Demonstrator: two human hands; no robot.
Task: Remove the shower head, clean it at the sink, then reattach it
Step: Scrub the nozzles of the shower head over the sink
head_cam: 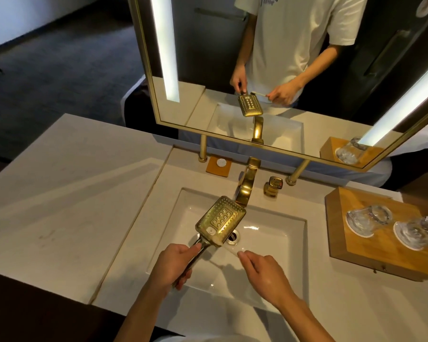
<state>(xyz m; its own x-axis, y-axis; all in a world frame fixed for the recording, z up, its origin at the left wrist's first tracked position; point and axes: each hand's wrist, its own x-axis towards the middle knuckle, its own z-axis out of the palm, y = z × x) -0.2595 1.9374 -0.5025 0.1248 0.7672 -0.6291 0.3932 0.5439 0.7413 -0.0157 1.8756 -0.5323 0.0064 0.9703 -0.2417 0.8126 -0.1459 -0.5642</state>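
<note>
your left hand (174,264) is clamped on the handle of the gold shower head (220,221), face up over the white sink (277,245). your right hand (263,272) pinches a pale toothbrush (229,249), bristles at the head's lower edge. beyond: gold faucet (246,183), mirror (294,70).

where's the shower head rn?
Head view, centre: the gold shower head is held over the sink basin by the left hand, just in front of the faucet, above the drain.
</note>
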